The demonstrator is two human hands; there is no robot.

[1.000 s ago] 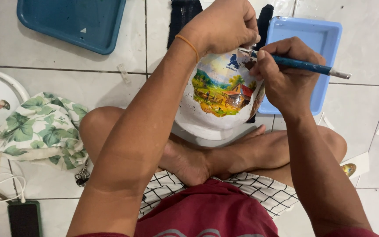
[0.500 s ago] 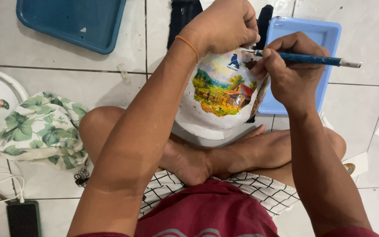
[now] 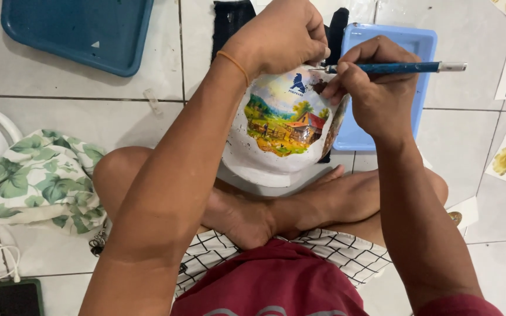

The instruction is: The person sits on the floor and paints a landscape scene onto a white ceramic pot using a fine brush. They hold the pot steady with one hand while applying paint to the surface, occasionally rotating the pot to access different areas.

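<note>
Helmet (image 3: 276,140), white and round, sits over the person's crossed legs, held up off the tiled floor (image 3: 60,111). It looks like a helmet or a bowl; the shape is hard to tell for sure. On its side is a bright painted picture: a small house with a red roof, green trees, a fence and a yellow field under a blue sky.

Left hand (image 3: 282,35) is curled tight around the top rim and keeps it steady. Right hand (image 3: 376,88) pinches a blue paintbrush (image 3: 393,67) between its fingers, and the tip touches the top right edge of the picture.

Painting looks like the step going on now, with most of the picture filled in. A next stroke would need a steady hand and a tiny touch, so paint stays inside the edge.

A light blue tray (image 3: 408,41) lies just behind the helmet. A dark blue tray (image 3: 77,32) lies at the far left of the floor, and a leafy cloth (image 3: 42,181) lies beside the left knee.
</note>
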